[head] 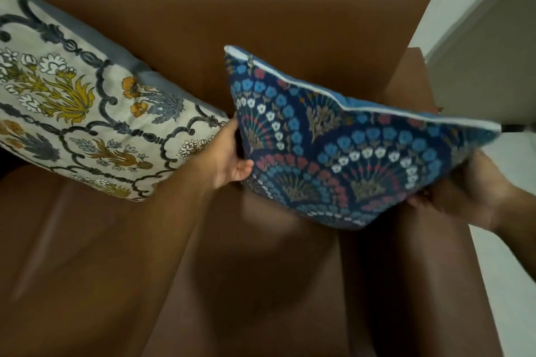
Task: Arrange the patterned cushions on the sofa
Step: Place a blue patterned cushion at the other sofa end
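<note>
A dark blue cushion (342, 148) with fan-shaped flower patterns and a white zip edge hangs above the brown leather sofa (220, 23), near its right end. My left hand (229, 156) grips the cushion's left edge, thumb in front. My right hand (464, 191) holds its lower right corner, blurred. A cream cushion (81, 113) with yellow flowers, grey scrollwork and a grey back leans against the sofa's backrest at the left. The two cushions are close, with my left hand between them.
The sofa's right armrest (412, 78) lies just behind the blue cushion. Beyond it are a pale wall (487, 46) and a light floor (510, 255). The brown seat (203, 269) spreads below the cushions.
</note>
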